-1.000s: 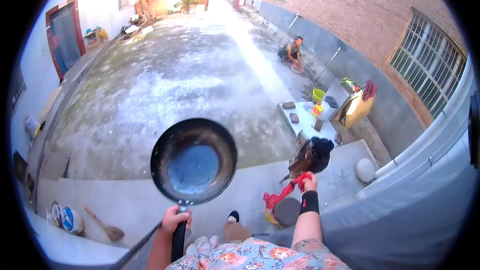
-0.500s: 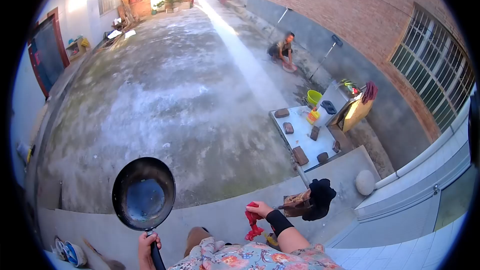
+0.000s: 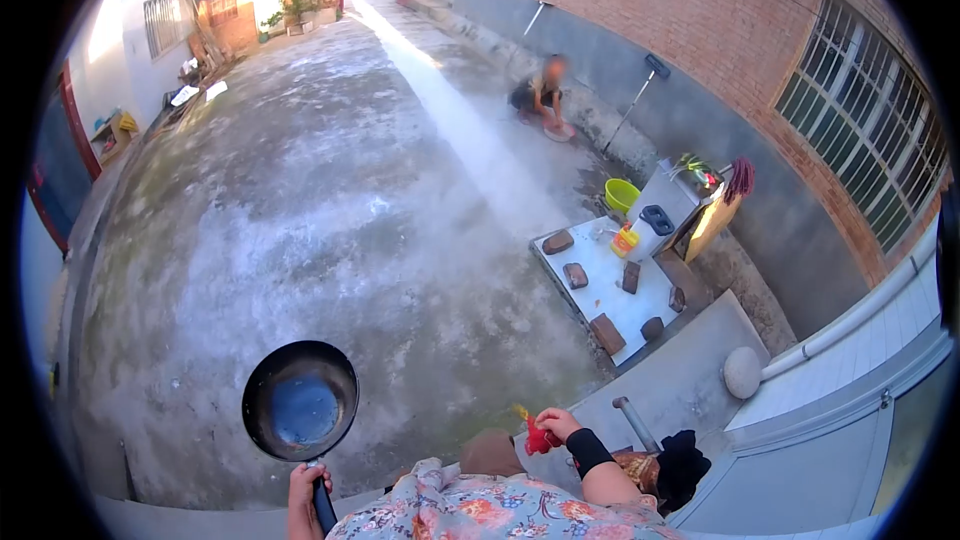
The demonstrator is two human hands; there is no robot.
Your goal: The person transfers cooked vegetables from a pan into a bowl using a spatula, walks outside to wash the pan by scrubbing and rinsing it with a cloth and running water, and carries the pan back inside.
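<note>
My left hand [image 3: 309, 488] is wrapped round the handle of a black frying pan [image 3: 300, 400], which I hold out over the concrete yard at the lower left. The inside of the pan faces up and has a bluish sheen. In my right hand [image 3: 557, 424] is a bunched red cloth [image 3: 541, 438], pinched in the fingers and hanging beside my knee. Something small and yellow shows just above the cloth; I cannot make out what it is. A dark band covers my right wrist.
A white slab [image 3: 610, 285] with several bricks on it lies to the right, near a yellow-green bucket [image 3: 621, 194]. Farther off, a person [image 3: 541, 95] squats by the wall over a basin. A pipe [image 3: 636, 424] and a round stone [image 3: 742, 372] are at the lower right.
The view has shifted as I moved forward toward the step's edge. The pan sits slightly lower and to the right in view, and the red cloth has moved right with my right hand.
</note>
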